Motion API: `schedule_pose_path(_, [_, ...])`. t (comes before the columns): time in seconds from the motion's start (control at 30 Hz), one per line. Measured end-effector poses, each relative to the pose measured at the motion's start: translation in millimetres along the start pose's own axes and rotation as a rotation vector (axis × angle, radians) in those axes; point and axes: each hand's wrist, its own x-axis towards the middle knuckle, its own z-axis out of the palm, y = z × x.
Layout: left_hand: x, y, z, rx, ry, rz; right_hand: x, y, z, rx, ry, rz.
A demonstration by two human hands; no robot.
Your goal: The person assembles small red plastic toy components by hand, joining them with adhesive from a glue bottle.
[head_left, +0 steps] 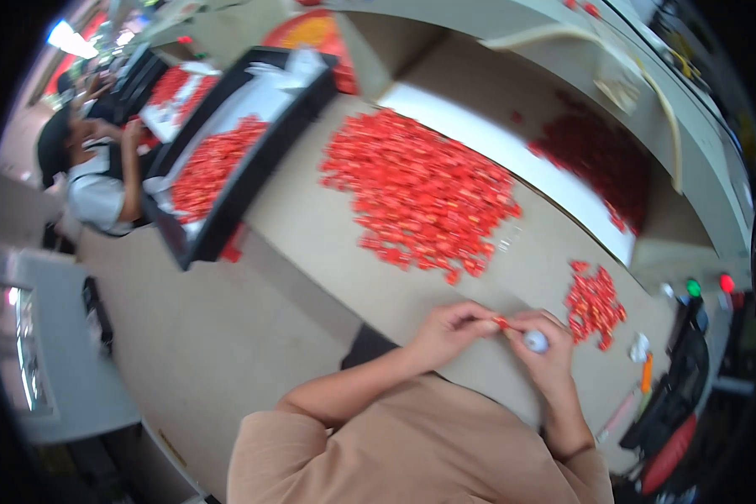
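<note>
Left hand: the left hand (452, 326) rests at the near edge of the desk (311, 227), fingers pinched closed on one end of a small red piece (501, 322).
Right hand: the right hand (543, 344) pinches the other end of the same piece and also holds a small white rounded object (536, 340) against the palm.
Small red piece: held between both hands, just above the desk surface, close to the person's body.
Small pile: a small pile of red pieces (595, 304) lies on the desk just beside the right hand.
Large pile: a large pile of red pieces (420, 193) is spread over the desk centre, well apart from the hands.
Black tray: a black tray (227, 160) with more red pieces stands at the far left of the desk.
Co-worker: another person (97, 172) sits behind the tray.
</note>
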Motion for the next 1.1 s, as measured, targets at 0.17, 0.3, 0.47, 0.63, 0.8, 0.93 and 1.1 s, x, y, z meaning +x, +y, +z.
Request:
schedule_pose_path(0.17, [1, 6, -2, 0.021, 0.029, 0.015, 4, 7, -1, 0.118, -0.067, -0.018])
schedule_pose_path(0.3, [3, 9, 2, 0.006, -0.007, -0.006, 1, 9, -3, 0.105, -0.044, -0.011])
schedule_pose_path(0.47, [2, 12, 5, 0.038, -0.003, -0.039, -1, 10, -7, 0.126, -0.072, -0.008])
schedule_pose_path(0.63, [2, 9, 4, 0.034, -0.005, -0.02, -1, 11, -6, 0.135, -0.063, -0.002])
schedule_pose_path(0.8, [3, 9, 3, 0.038, -0.009, 0.0, 0, 13, -4, 0.138, -0.044, -0.032])
schedule_pose_path(0.93, [3, 10, 3, 0.049, -0.005, -0.007, 0, 14, -3, 0.137, -0.044, -0.025])
schedule_pose_path(1.1, [3, 8, 2, 0.054, -0.006, -0.001, 0, 16, -2, 0.153, -0.038, -0.031])
